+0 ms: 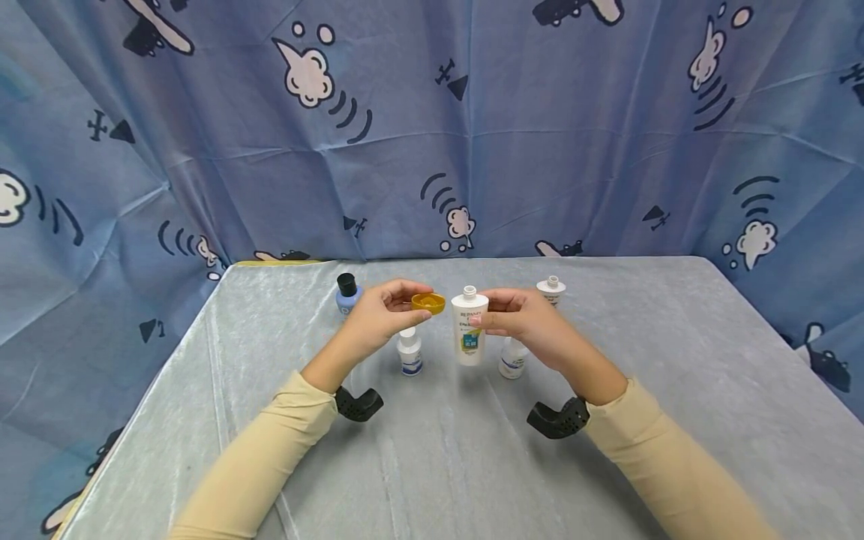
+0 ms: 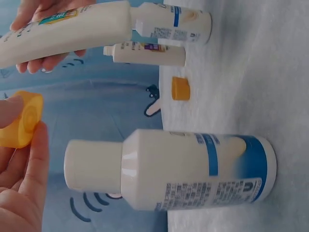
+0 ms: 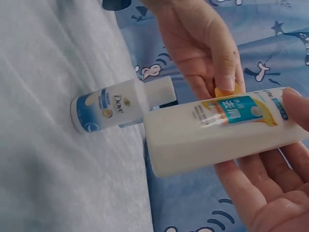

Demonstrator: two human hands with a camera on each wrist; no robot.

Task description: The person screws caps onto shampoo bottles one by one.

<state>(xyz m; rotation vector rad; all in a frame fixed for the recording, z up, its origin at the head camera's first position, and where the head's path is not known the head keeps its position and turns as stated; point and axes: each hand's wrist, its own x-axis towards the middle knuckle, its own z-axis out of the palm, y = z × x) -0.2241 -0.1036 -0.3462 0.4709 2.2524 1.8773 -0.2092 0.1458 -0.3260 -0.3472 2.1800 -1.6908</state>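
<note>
Between fingertips and thumb, my left hand [image 1: 378,313] pinches a translucent orange cap [image 1: 428,303], tilted so its hollow inside shows. My right hand [image 1: 529,322] grips a white shampoo bottle [image 1: 469,337] by its side, with the thumb across the front label. That bottle is raised off the table, roughly upright, and its narrow neck is uncovered. Cap and bottle are a short gap apart in the head view. In the right wrist view the bottle [image 3: 212,133] hides most of the cap.
White Dove bottles with blue labels stand below the left hand [image 1: 409,354] and the right hand [image 1: 513,361]. A blue bottle [image 1: 347,295] with a black cap is behind on the left. Behind the right hand stands an uncapped white bottle [image 1: 551,288]; another orange cap [image 2: 181,89] lies on the table.
</note>
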